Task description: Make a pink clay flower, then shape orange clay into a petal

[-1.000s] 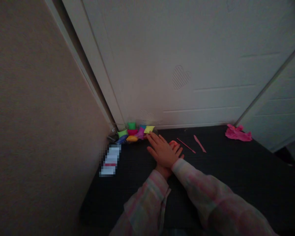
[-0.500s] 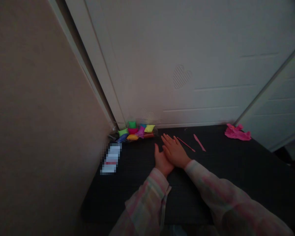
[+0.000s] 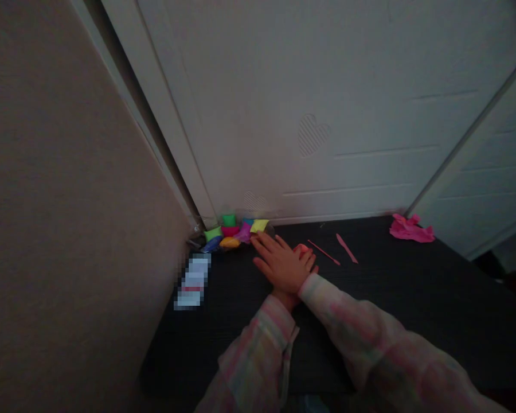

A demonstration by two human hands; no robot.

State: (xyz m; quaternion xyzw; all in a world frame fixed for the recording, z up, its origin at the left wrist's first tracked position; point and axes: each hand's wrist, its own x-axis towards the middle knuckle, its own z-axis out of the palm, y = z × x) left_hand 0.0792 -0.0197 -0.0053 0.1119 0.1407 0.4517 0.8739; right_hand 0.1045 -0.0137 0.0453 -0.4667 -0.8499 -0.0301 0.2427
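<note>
My right hand (image 3: 284,265) lies flat across my left hand, its fingers stretched toward the upper left. Underneath, my left hand (image 3: 287,299) is mostly covered; its wrist and some fingertips show, and its palm faces up. A bit of orange-red modelling clay (image 3: 301,249) peeks out between the two hands near the left fingertips. How large it is and its full shape are hidden. Just right of the hands lie a thin pink modelling stick (image 3: 324,252) and a flat pink clay knife (image 3: 347,248), both untouched.
Several colourful clay packets (image 3: 230,242) in clear wrapping sit at the back left of the black table (image 3: 223,332). A blurred-out pale card (image 3: 193,281) is below them. Crumpled pink material (image 3: 411,229) lies at the back right. A white panel (image 3: 249,115) and a wall (image 3: 69,229) border the table.
My right hand has slid left over my left hand, uncovering some left fingertips and the orange-red clay. The view has shifted slightly.
</note>
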